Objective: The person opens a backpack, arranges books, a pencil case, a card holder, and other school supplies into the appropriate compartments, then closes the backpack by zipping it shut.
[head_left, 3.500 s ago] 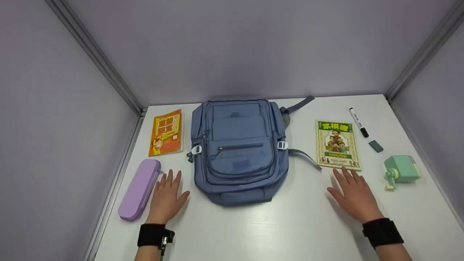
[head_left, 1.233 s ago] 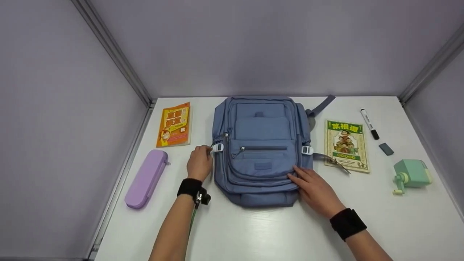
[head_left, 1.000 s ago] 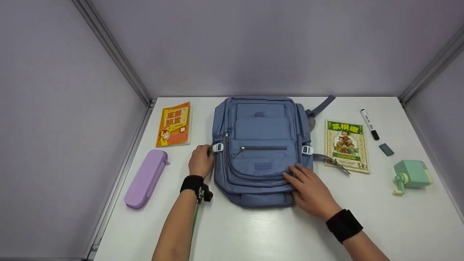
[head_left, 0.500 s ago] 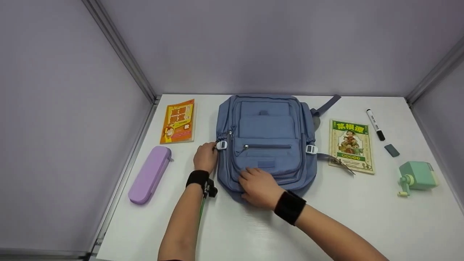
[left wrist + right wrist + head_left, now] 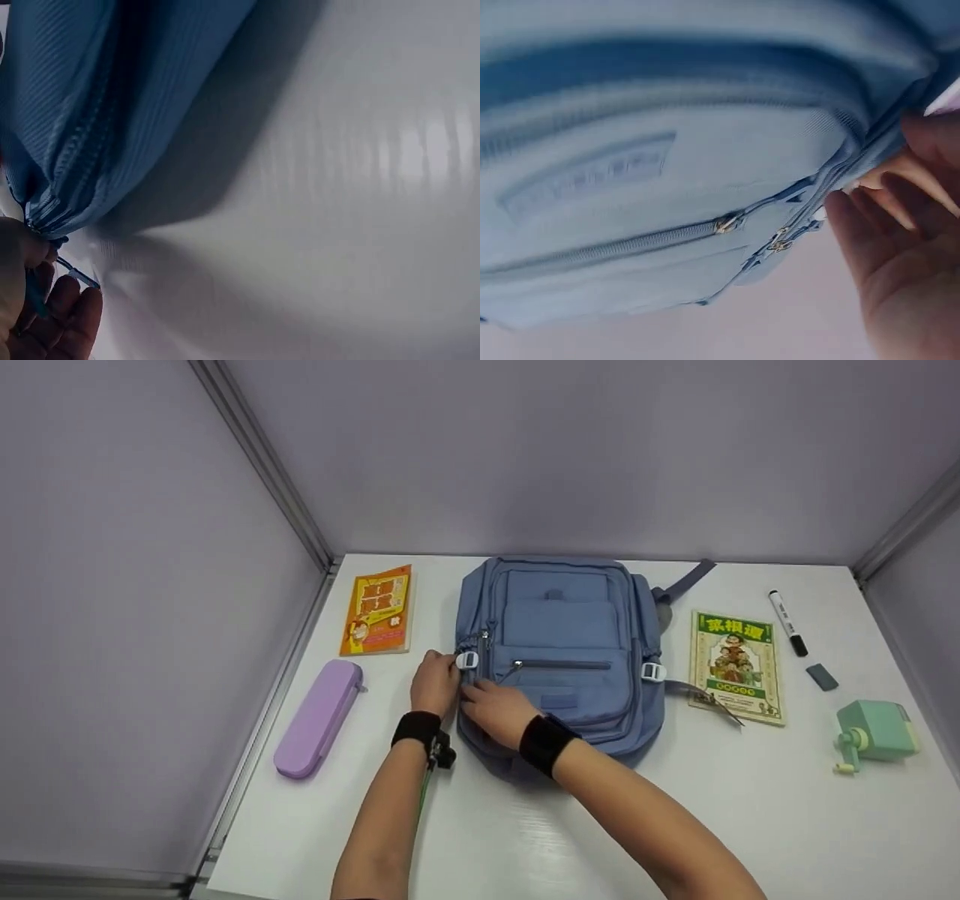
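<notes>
Backpack [image 5: 562,622], white table [image 5: 540,847], hands [image 5: 435,684] at left edge

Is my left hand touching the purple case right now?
Apart: the head view shows a strip of white table between your left hand and the purple case.
</notes>
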`<control>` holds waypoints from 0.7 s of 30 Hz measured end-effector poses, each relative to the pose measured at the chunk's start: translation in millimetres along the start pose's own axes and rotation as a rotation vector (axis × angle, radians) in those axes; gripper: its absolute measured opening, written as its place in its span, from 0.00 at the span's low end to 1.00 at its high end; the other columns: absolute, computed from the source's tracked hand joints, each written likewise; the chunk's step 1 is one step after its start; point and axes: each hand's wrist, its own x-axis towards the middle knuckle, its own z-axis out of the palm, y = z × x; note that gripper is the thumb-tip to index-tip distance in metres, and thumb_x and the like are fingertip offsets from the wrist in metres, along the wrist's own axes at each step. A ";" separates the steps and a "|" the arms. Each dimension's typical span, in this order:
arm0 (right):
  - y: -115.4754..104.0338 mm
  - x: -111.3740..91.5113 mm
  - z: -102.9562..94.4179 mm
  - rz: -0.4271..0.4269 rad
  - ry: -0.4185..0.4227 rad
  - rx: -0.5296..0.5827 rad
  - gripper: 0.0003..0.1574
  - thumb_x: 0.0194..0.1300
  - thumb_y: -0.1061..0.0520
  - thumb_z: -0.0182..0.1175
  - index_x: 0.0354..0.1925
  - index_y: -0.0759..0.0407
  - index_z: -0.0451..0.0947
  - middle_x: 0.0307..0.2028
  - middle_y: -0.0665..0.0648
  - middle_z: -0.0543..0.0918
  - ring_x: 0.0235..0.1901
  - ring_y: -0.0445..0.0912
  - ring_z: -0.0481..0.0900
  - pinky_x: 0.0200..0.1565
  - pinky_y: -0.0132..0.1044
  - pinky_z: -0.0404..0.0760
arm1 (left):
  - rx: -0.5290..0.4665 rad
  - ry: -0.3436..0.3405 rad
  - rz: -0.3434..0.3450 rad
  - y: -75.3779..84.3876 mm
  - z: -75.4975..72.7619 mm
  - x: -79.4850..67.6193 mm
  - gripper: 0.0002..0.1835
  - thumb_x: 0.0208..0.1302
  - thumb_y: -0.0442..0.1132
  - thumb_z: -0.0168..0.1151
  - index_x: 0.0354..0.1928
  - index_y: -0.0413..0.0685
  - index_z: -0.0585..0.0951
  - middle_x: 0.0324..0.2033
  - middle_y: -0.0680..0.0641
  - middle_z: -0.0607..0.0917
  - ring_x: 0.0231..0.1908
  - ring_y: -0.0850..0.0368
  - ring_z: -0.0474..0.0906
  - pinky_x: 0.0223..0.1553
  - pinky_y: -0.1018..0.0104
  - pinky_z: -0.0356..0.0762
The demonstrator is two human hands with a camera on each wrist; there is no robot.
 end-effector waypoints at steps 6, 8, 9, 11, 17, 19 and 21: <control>5.7 5.5 10.7 -0.083 -0.019 -0.040 0.14 0.71 0.61 0.64 0.53 0.52 0.86 0.58 0.53 0.83 0.60 0.53 0.77 0.47 0.42 0.84 | -0.039 0.041 0.028 -3.7 -1.3 -1.2 0.11 0.73 0.35 0.61 0.52 0.44 0.88 0.41 0.43 0.82 0.42 0.47 0.82 0.45 0.54 0.79; 7.6 5.7 14.6 -0.094 0.002 -0.047 0.12 0.70 0.61 0.65 0.50 0.52 0.87 0.53 0.52 0.84 0.56 0.52 0.79 0.44 0.41 0.84 | -0.047 0.055 0.032 -5.0 -2.8 -1.8 0.10 0.73 0.35 0.62 0.51 0.45 0.87 0.41 0.44 0.83 0.43 0.48 0.82 0.46 0.54 0.79; 8.8 5.8 16.9 -0.101 0.012 -0.055 0.11 0.69 0.62 0.65 0.48 0.52 0.87 0.52 0.52 0.85 0.54 0.51 0.79 0.43 0.40 0.83 | -0.052 0.059 0.033 -5.6 -3.7 -2.2 0.09 0.73 0.36 0.62 0.50 0.45 0.87 0.41 0.44 0.84 0.43 0.48 0.83 0.47 0.55 0.80; 11.0 6.1 19.9 -0.106 0.027 -0.062 0.09 0.68 0.62 0.66 0.45 0.52 0.87 0.48 0.51 0.85 0.51 0.50 0.79 0.40 0.39 0.83 | -0.059 0.064 0.036 -6.9 -5.3 -2.8 0.09 0.73 0.36 0.62 0.49 0.46 0.88 0.40 0.45 0.84 0.43 0.49 0.83 0.47 0.55 0.80; 15.9 6.6 20.8 -0.103 0.028 -0.065 0.07 0.66 0.64 0.66 0.38 0.52 0.88 0.39 0.50 0.86 0.46 0.47 0.80 0.37 0.38 0.82 | -0.064 0.058 0.054 -9.9 -7.1 -5.3 0.08 0.73 0.38 0.63 0.46 0.46 0.89 0.39 0.46 0.85 0.42 0.50 0.84 0.47 0.55 0.80; 16.6 6.3 19.5 -0.102 0.026 -0.062 0.08 0.66 0.64 0.66 0.38 0.52 0.88 0.38 0.50 0.86 0.45 0.47 0.81 0.37 0.39 0.82 | -0.056 0.057 0.063 -10.8 -6.9 -7.0 0.08 0.73 0.38 0.63 0.46 0.46 0.89 0.39 0.46 0.85 0.41 0.50 0.84 0.46 0.56 0.80; 17.1 5.9 18.9 -0.102 0.032 -0.061 0.08 0.66 0.64 0.66 0.37 0.53 0.89 0.38 0.51 0.86 0.45 0.47 0.81 0.37 0.39 0.83 | -0.049 0.053 0.076 -11.3 -7.0 -9.3 0.08 0.73 0.38 0.63 0.45 0.46 0.89 0.38 0.47 0.85 0.41 0.50 0.84 0.46 0.56 0.80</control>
